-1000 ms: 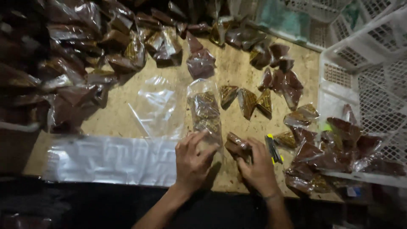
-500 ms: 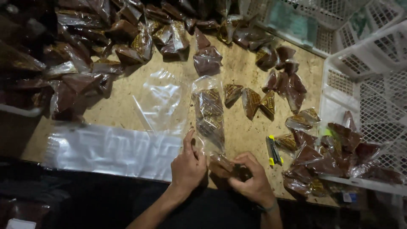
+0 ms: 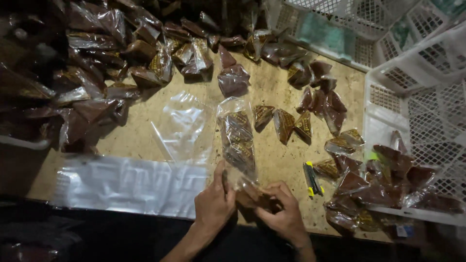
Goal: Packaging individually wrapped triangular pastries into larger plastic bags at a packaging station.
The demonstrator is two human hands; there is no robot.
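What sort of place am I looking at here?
Probably a small hand-packing bench for snacks: heaps of brown triangular packets on a worn wooden table, a clear bag being filled, and white crates beside it.

Packets [image 3: 284, 123] lie on the table [image 3: 272, 92], crate [image 3: 417, 97] right, flat bags [image 3: 131, 184] left.

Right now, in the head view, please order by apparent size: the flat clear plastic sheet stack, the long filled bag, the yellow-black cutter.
1. Flat clear plastic sheet stack, largest.
2. Long filled bag.
3. Yellow-black cutter, smallest.
All lie on one tabletop, so nearness hardly changes this order.
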